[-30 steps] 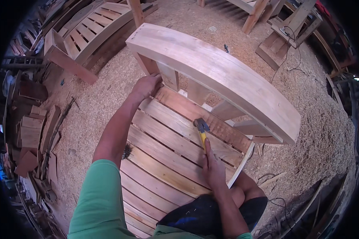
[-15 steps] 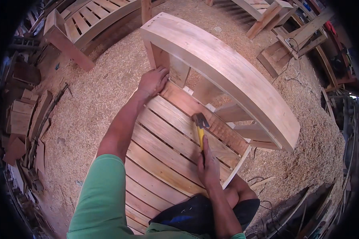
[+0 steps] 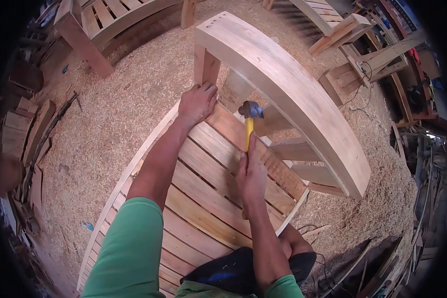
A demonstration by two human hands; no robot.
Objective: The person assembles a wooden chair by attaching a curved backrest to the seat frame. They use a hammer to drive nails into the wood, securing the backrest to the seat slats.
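A slatted wooden furniture frame stretches out below me, with a thick curved board along its far end. At the far left corner, my left hand is closed over the frame's edge, right by the foot of an upright wooden post. My right hand grips a claw hammer with a yellow handle. The dark metal head is raised over the reddish end slat, between the slats and the curved board. Whether a nail sits at the corner cannot be seen; my left hand covers it.
Another slatted wooden piece stands at the far left, and one more at the far right. Wood shavings cover the floor. Offcuts are piled along the left, with a dark cord near timber on the right.
The hammer has risen off the end slat, and its head is now farther from me. My left hand keeps its hold at the corner. The whole view has shifted slightly.
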